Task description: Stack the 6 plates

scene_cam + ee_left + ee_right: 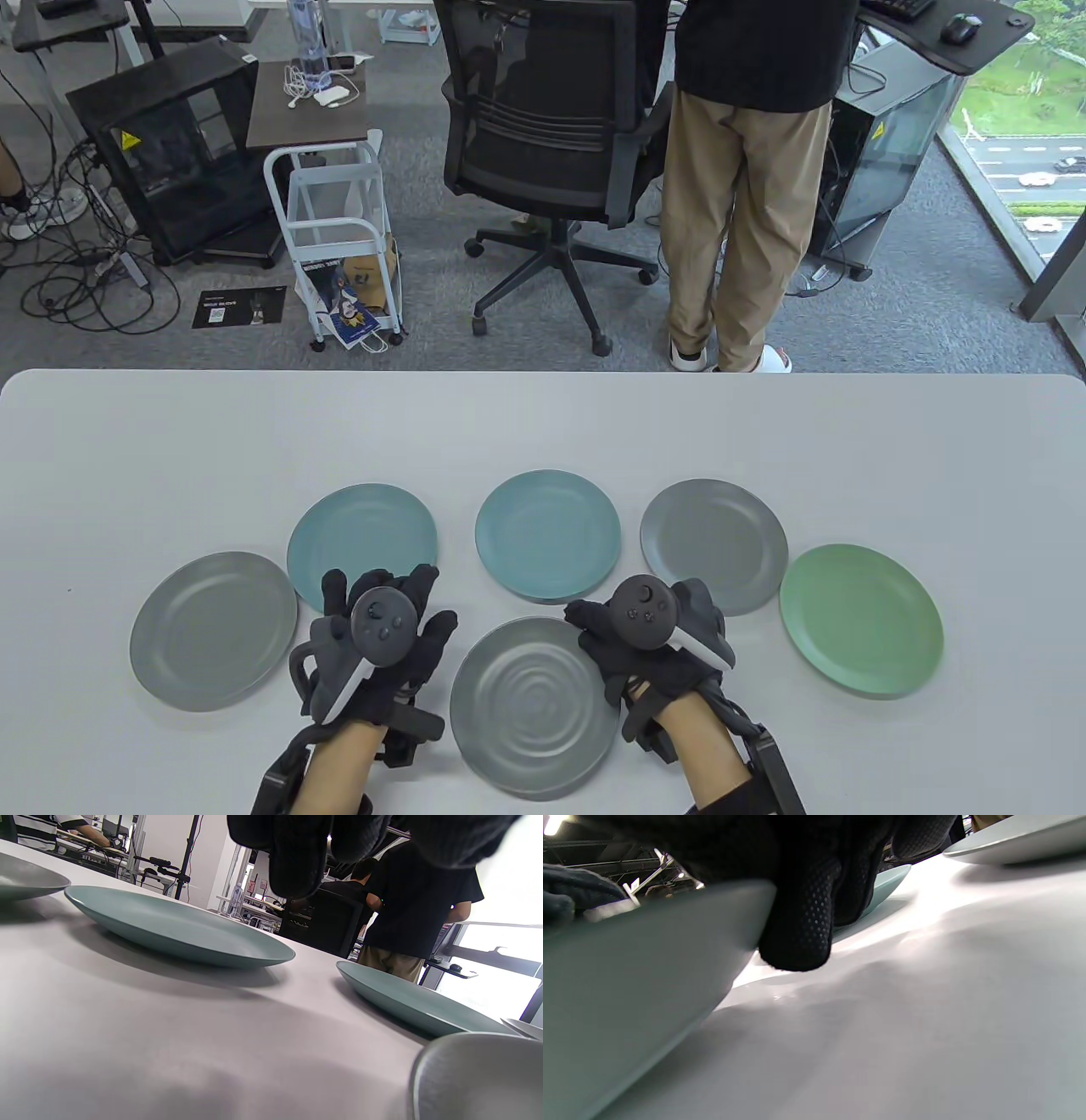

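Note:
Six plates lie singly on the white table (543, 424): a grey one (212, 628) at the left, two teal ones (362, 543) (547, 548), a grey one (713, 543), a green one (861, 632) and a near grey ringed plate (534, 705). My left hand (399, 598) hovers with fingers spread at the left teal plate's near edge, holding nothing. My right hand (598, 628) is at the ringed plate's far right rim. In the right wrist view a finger (797, 942) lies against that rim (649, 955) and the thumb sits on top.
The left wrist view shows both teal plates (178, 929) (415, 1001) and the ringed plate (479, 1073) flat on the table. Beyond the far edge stand an office chair (551, 127), a person (738, 212) and a small cart (339, 229).

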Demonstrator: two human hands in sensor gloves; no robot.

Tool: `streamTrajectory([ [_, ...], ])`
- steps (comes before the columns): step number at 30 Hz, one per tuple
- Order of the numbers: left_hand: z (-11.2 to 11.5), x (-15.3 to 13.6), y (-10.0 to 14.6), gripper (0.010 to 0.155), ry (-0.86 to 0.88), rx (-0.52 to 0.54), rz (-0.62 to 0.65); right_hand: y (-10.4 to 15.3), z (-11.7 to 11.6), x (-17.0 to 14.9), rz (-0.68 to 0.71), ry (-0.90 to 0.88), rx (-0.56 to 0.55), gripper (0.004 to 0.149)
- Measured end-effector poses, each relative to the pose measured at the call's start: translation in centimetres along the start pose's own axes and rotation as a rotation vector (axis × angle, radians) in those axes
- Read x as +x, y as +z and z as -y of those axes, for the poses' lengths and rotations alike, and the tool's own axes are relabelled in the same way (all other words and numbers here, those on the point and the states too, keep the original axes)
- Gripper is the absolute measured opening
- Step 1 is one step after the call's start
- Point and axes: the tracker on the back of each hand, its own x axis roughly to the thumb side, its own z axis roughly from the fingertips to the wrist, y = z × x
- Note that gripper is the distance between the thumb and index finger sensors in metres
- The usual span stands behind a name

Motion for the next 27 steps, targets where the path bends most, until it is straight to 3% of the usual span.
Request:
streamTrajectory([
  [15, 0.3, 0.3, 0.1, 0.068, -0.017, -0.007, 0.011, 0.0, -0.2, -1.3, -0.049, -0.014, -0.058, 0.043],
  [27, 0.5, 0.3, 0.1, 0.068, -0.032, -0.027, 0.007, 0.1, -0.5, 0.1, -0.087, 0.273, -0.111, 0.046],
])
